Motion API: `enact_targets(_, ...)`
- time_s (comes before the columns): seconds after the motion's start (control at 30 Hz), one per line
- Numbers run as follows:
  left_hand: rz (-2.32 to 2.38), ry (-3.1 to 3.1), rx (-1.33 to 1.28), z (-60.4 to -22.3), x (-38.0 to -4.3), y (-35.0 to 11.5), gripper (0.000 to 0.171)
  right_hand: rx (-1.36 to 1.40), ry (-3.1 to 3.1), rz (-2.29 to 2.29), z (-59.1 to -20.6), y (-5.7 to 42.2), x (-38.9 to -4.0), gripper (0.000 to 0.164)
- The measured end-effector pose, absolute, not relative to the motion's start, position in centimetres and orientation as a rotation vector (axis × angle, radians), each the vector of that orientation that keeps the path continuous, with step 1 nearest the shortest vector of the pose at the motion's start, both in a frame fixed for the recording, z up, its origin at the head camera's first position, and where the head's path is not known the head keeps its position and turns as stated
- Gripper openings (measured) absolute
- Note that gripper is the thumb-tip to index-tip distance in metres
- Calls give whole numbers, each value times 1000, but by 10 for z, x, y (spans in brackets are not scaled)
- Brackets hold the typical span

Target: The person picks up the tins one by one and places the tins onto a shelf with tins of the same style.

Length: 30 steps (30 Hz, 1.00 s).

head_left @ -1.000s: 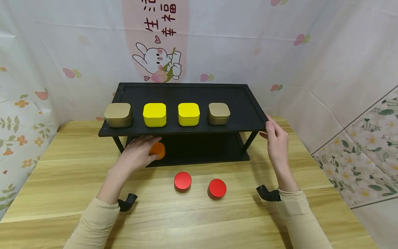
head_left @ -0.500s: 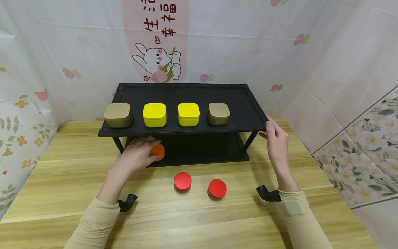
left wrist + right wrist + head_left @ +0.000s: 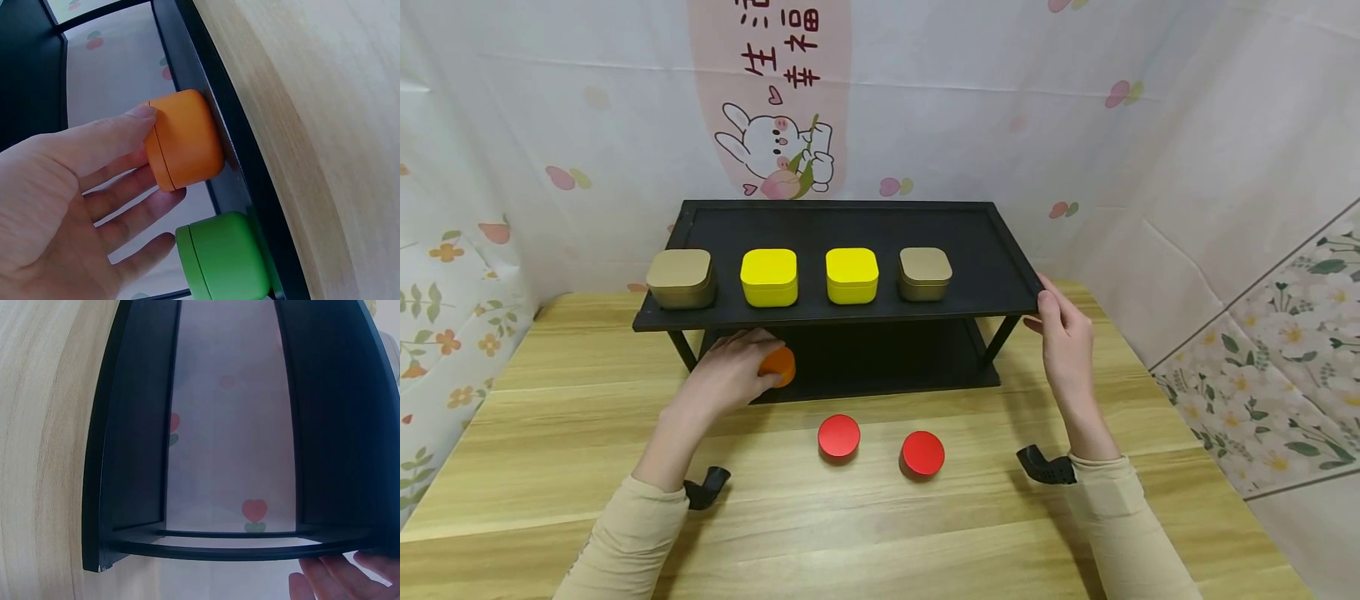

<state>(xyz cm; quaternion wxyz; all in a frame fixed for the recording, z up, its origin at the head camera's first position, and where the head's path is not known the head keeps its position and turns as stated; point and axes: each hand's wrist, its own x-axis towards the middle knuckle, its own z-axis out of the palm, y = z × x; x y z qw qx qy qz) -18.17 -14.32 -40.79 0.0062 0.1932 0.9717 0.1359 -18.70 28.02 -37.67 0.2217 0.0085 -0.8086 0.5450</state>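
Observation:
My left hand (image 3: 730, 367) reaches in at the lower level of a black two-tier shelf (image 3: 842, 218). Its thumb and fingers pinch a lidded orange tin (image 3: 187, 140) near the lid seam, and the tin stands by the front lip of that level. Beside it, close to the little finger, is a green tin (image 3: 228, 256), which the head view hides. At the shelf's upper right front corner my right hand (image 3: 1066, 337) grips the edge, thumb in front. Only some fingers (image 3: 340, 578) show in the right wrist view, against the shelf's end.
On the top tier stand two yellow tins (image 3: 769, 279) and two bronze tins (image 3: 682, 279) in a row. Two round red tins (image 3: 838, 437) rest on the wooden table (image 3: 865, 533) in front of the shelf. A patterned cloth (image 3: 925, 108) hangs behind.

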Motion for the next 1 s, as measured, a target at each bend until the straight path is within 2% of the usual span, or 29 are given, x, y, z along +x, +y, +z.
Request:
enact_targets(0.5, 436, 3024, 582, -410, -183, -144, 49, 31, -2226, 1522, -376, 281, -186, 44)
enact_targets(0.77, 470, 3030, 558, -409, -178, -145, 64, 26, -2221, 1531, -376, 280, -186, 44)
enact_targets(1.0, 568, 3146, 646, -410, -169, -142, 53, 20, -2245, 1504, -375, 281, -187, 43)
